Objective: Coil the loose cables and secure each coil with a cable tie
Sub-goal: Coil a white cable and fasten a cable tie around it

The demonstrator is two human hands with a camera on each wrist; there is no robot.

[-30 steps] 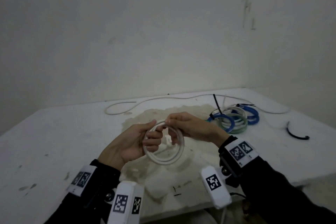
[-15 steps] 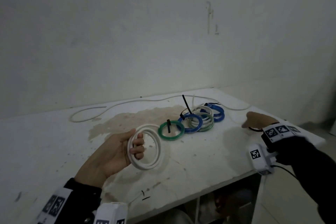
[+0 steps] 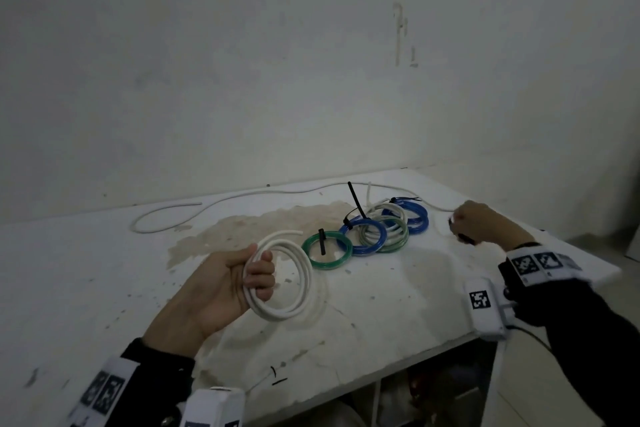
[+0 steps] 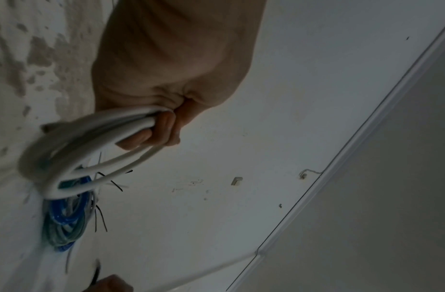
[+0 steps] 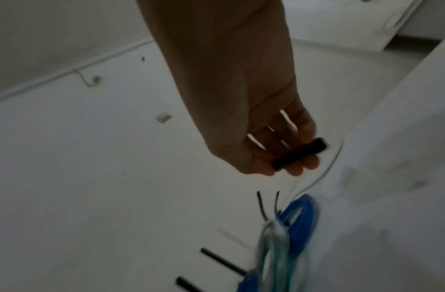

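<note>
My left hand (image 3: 242,277) grips a white cable coil (image 3: 298,281) just above the table, fingers curled through its loops; the left wrist view shows the same coil (image 4: 96,150) in the left hand (image 4: 163,110). At the table's right edge my right hand (image 3: 474,224) pinches a black cable tie (image 3: 462,236); in the right wrist view the black cable tie (image 5: 301,153) lies across the fingertips of the right hand (image 5: 271,142). A green coil (image 3: 327,251), two blue coils (image 3: 363,236) and a pale grey-green coil (image 3: 389,234) lie tied in a row.
A long loose white cable (image 3: 180,215) runs along the back of the stained white table (image 3: 104,288), against the wall. The table's front edge (image 3: 346,388) is close to me, with open shelving below. Black tie tails (image 3: 355,199) stick up from the coils.
My right hand left the white coil and swung to the table's right edge, where it now pinches the black tie. The left hand keeps the coil alone.
</note>
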